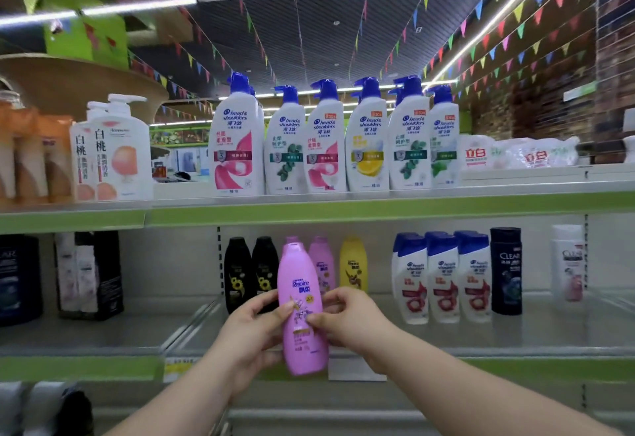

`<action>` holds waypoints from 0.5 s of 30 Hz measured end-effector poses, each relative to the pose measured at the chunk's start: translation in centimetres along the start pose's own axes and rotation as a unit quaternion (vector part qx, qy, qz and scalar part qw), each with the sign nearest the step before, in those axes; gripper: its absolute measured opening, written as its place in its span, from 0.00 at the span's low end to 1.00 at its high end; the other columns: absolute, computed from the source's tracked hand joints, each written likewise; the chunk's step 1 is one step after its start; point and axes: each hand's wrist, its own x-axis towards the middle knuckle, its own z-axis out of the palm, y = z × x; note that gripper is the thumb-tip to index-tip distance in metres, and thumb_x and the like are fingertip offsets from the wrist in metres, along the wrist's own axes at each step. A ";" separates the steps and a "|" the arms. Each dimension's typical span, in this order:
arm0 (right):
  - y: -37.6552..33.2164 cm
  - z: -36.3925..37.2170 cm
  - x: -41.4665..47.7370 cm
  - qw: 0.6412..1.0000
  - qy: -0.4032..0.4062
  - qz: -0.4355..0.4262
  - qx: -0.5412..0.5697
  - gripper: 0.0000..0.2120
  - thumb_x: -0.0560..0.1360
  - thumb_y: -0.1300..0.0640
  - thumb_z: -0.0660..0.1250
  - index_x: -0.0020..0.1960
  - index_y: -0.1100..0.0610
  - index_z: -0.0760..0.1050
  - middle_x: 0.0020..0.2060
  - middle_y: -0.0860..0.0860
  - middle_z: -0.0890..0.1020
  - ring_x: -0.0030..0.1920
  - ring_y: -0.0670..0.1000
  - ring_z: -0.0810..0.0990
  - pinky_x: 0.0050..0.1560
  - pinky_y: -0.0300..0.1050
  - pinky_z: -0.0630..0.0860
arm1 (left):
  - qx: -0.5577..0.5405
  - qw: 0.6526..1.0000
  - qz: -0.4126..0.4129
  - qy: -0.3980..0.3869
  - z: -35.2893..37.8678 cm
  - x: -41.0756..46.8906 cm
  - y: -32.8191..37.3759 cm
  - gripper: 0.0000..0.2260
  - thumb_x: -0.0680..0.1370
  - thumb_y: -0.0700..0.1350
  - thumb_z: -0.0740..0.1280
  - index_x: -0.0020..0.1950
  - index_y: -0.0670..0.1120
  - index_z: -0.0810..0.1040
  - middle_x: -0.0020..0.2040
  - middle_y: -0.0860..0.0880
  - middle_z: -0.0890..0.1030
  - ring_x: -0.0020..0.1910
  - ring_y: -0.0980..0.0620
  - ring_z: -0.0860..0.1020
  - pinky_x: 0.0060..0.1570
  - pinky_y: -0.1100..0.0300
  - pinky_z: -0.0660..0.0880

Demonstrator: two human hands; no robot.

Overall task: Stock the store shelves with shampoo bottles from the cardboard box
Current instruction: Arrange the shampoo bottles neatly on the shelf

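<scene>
Shelf point(481, 336) stocked; hands point(251, 329) point(354, 318) grip pink bottle point(299, 284).

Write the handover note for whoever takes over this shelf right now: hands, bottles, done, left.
Left hand: grips the pink Rejoice bottle on its left side.
Right hand: pinches its right side.
Bottle: roughly upright, held in front of the middle shelf, not set down.
Done: a matching pink bottle stands there, between black bottles and a yellow bottle.
To do: place this one by its match; the cardboard box is out of view, remaining stock unknown.
</scene>
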 end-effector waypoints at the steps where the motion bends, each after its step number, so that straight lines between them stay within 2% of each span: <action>1: 0.1 0.0 0.5 1.000 0.003 -0.005 -0.006 0.12 0.71 0.62 0.72 0.53 0.57 0.74 0.45 0.52 0.81 0.47 0.50 0.82 0.48 0.45 0.81 | -0.005 1.000 -0.001 -0.007 -0.1 0.6 0.0 0.14 0.73 0.37 0.69 0.58 0.46 0.76 0.46 0.40 0.85 0.39 0.43 0.84 0.37 0.45 0.80; 6: 0.9 0.0 4.2 0.996 0.063 -0.052 -0.024 0.17 0.69 0.64 0.73 0.57 0.60 0.75 0.47 0.53 0.81 0.51 0.53 0.81 0.55 0.51 0.79 | -0.029 0.998 0.011 -0.051 -0.9 4.8 0.0 0.24 0.66 0.37 0.73 0.61 0.43 0.72 0.51 0.42 0.84 0.45 0.44 0.84 0.40 0.48 0.81; 11: 2.6 2.0 7.8 0.991 0.125 -0.047 0.008 0.16 0.71 0.65 0.72 0.57 0.62 0.75 0.51 0.57 0.81 0.53 0.55 0.81 0.58 0.55 0.77 | 0.004 0.998 0.035 -0.054 -2.7 9.3 -1.1 0.16 0.72 0.31 0.68 0.57 0.43 0.74 0.47 0.45 0.85 0.42 0.48 0.84 0.36 0.54 0.81; 15: 4.0 4.0 9.7 0.989 0.144 -0.032 0.002 0.18 0.72 0.62 0.72 0.60 0.59 0.74 0.53 0.53 0.81 0.54 0.51 0.80 0.59 0.52 0.77 | 0.031 0.997 0.038 -0.058 -4.9 11.9 -2.5 0.15 0.72 0.32 0.69 0.56 0.46 0.76 0.49 0.41 0.84 0.45 0.45 0.84 0.41 0.51 0.81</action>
